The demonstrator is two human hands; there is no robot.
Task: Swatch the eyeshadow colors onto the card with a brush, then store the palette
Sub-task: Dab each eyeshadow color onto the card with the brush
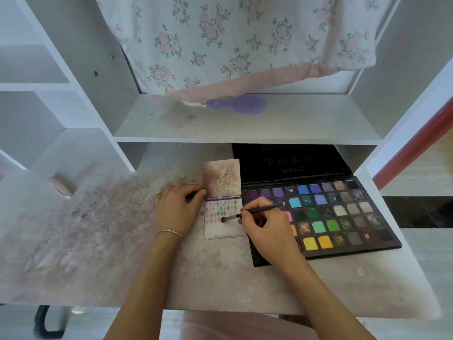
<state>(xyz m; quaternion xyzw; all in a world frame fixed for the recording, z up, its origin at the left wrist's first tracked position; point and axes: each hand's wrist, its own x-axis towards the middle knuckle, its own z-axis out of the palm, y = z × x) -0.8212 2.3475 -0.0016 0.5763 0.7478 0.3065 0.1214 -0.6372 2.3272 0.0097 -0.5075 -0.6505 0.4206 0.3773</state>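
A folded white card [221,229] lies on the desk, its lower leaf carrying rows of small colour swatches, its upper leaf [220,177] smudged brown-purple. My right hand [266,229] pinches a thin dark brush [252,212]; the brush tip touches the lower leaf at the swatches' edge. My left hand [177,207] rests beside the card's left edge, fingers curled, fingertips at the fold. The open black eyeshadow palette [326,217] with many coloured pans lies right of the card, its lid [289,163] propped back under the shelf.
A white shelf [245,126] above the desk holds a purple hairbrush [241,104], with floral fabric [232,40] hanging over it. A pink object [61,186] lies at the desk's far left. The desk top [98,229] is stained with powder. White cubbies stand at left.
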